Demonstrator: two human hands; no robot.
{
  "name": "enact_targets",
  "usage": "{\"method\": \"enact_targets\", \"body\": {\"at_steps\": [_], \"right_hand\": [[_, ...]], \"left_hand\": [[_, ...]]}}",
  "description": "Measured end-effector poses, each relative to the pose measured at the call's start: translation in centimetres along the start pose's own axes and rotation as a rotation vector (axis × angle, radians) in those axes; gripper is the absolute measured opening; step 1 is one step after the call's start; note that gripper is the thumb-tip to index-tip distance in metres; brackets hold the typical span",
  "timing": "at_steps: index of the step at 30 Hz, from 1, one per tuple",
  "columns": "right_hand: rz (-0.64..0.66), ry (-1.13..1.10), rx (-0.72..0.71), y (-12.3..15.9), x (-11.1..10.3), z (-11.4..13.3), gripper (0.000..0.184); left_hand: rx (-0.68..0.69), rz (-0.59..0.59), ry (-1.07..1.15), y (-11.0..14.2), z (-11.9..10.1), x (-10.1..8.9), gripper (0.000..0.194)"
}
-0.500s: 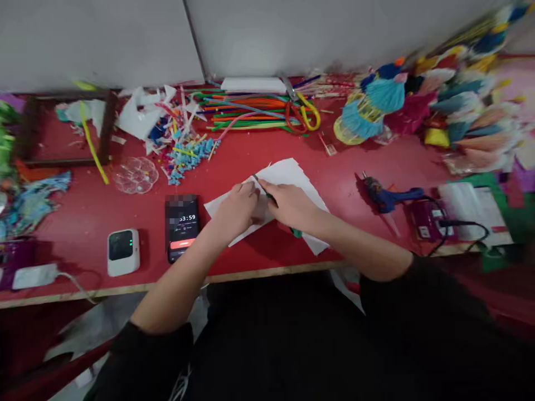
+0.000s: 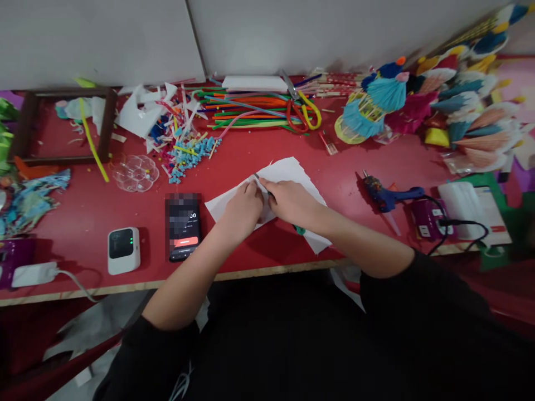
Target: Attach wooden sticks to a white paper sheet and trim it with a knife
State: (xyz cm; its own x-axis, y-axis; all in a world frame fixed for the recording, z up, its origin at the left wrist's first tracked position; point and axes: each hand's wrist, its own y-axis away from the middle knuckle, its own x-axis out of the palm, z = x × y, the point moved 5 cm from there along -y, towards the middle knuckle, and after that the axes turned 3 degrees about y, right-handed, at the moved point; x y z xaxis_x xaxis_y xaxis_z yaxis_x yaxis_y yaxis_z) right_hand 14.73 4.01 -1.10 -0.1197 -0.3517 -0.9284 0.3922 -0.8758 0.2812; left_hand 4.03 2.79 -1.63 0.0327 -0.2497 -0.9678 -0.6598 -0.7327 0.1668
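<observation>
At the centre of the frame, the left hand (image 2: 246,206) is bent over the paper (image 2: 307,181), touching it; its fingertips are partly hidden. To the right of it, the right hand (image 2: 292,201) is closed around the scissors (image 2: 298,229), whose blades and handle are mostly covered.

craft workspace | red table (image 2: 234,150) | pipe cleaners (image 2: 251,108) | glue gun (image 2: 387,196) | paper scraps (image 2: 136,114)

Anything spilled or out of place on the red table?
Blue bits lie loose in a messy heap beside the clear tray, not in it, as if spilled. A yellow strip lies askew over the edge of the dark frame.
</observation>
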Motion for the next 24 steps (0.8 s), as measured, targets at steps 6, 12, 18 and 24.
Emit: {"method": "enact_targets", "body": {"at_steps": [6, 12, 18, 24], "right_hand": [[0.027, 0.008, 0.007, -0.1, -0.6, 0.1, 0.060], [0.055, 0.020, 0.030, -0.5, -1.2, 0.7, 0.060], [0.052, 0.030, 0.036, -0.7, -1.0, 1.0, 0.061], [0.043, 0.028, 0.022, -0.7, -0.7, 0.6, 0.057]], "left_hand": [[-0.029, 0.027, 0.027, -0.1, 0.4, 0.4, 0.058], [-0.040, 0.031, 0.025, 0.0, 0.4, 0.5, 0.055], [-0.040, 0.026, 0.021, -0.2, 0.5, 0.6, 0.054], [-0.035, 0.028, 0.021, -0.3, 0.6, 0.9, 0.055]]}}
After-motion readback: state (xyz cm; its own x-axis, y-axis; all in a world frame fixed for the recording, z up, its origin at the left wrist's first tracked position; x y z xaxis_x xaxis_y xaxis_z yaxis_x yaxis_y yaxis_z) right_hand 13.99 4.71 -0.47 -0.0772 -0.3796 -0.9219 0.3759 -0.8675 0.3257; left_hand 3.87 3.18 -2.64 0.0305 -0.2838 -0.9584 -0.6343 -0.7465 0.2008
